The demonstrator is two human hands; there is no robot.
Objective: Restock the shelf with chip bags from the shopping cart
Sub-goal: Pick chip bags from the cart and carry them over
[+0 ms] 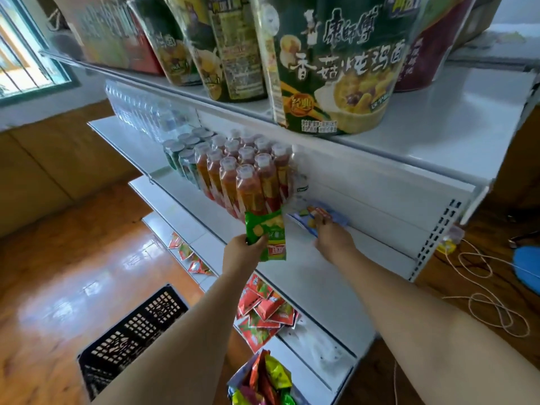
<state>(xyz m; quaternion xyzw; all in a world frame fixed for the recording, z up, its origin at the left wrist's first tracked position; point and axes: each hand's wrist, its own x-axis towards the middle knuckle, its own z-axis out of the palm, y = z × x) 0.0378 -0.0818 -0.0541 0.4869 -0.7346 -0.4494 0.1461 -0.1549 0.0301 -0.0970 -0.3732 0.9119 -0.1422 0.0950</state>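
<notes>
- The left hand [244, 252] has its fingers curled round the lower half of a green chip bag [266, 235], held upright, its top edge near the shrink-wrapped pack of red bottles [248, 176] at 12 o'clock from the hand.
- The right hand [333, 239] reaches at about 3 o'clock from the green bag and touches a blue-and-white chip bag [318, 217] lying against the back panel of the white shelf [365, 258]; the fingertips are hidden behind the bag, so whether they pinch it or only press on it I cannot tell.
- To do this step well, I judge the blue bag should be seated flush against the back panel first, then the green bag stood beside it at 9 o'clock, kept clear of the bottles so nothing tips.
- A light grip on the green bag seems wise; it looks thin and would crush easily.
- At 6 o'clock, at the bottom edge, an open container [263, 384] holds more bags in red, yellow and green, so stock remains to be shelved.
- A lower tier, between the container and the hands, carries a loose heap of red packets [263, 308].
- A black slotted crate [131, 331] sits on the wooden floor at 8 o'clock; its contents are not visible.
</notes>
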